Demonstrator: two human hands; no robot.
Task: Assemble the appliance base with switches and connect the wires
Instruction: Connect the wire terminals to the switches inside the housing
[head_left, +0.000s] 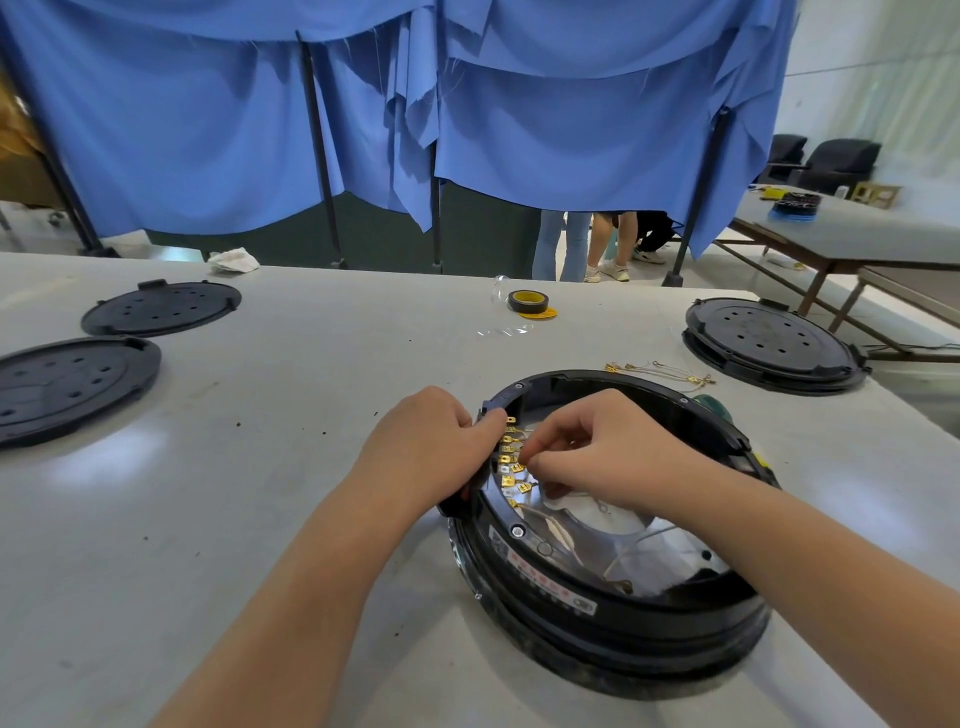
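Right hand (602, 457), fingers curled, pinches at the row of brass terminals (511, 462) inside the appliance base (613, 613); left hand (431, 447) grips the base's rim beside them; base lies on the grey table (260, 467), loose wires (660, 371) just behind it

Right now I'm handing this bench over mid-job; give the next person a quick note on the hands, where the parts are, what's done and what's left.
Left hand grips the rim of the open base, thumb by the row of brass terminals.
Right hand reaches inside the base, fingertips pinching at a terminal; what they hold is too small to tell.
Done: several brass connectors sit on the terminal row.
Left: loose wires lie on the table behind the base. Two flat covers lie far left, another base far right, tape roll at the back. This base has no cover on yet.
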